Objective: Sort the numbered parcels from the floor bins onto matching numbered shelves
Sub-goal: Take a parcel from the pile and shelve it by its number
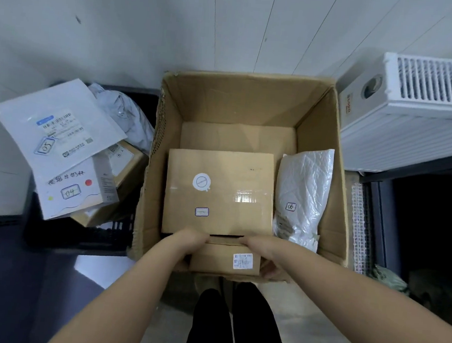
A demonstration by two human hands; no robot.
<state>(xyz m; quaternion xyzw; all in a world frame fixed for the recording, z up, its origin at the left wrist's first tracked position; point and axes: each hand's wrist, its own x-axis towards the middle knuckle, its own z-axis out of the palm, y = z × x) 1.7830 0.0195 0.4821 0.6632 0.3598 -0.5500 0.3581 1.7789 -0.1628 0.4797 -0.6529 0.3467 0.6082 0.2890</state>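
A big open cardboard bin (pixel 337 197) stands on the floor in front of me. Inside lies a flat brown parcel (pixel 219 192) with a round white sticker and a small number label. A smaller brown parcel (pixel 225 259) with a white printed label sits at the near side, partly under it. My left hand (pixel 186 240) and my right hand (pixel 260 249) both reach in and grip the smaller parcel at its left and right ends; the fingertips are hidden. A white bubble-wrap parcel marked 06 (pixel 303 194) leans against the bin's right wall.
A black crate (pixel 82 238) to the left holds a white mailer marked 05 (pixel 56 126), a white box marked 04 (pixel 73 188), a brown box and a grey bag. A white radiator (pixel 422 106) is at the right, above a dark shelf unit. My legs stand below the bin.
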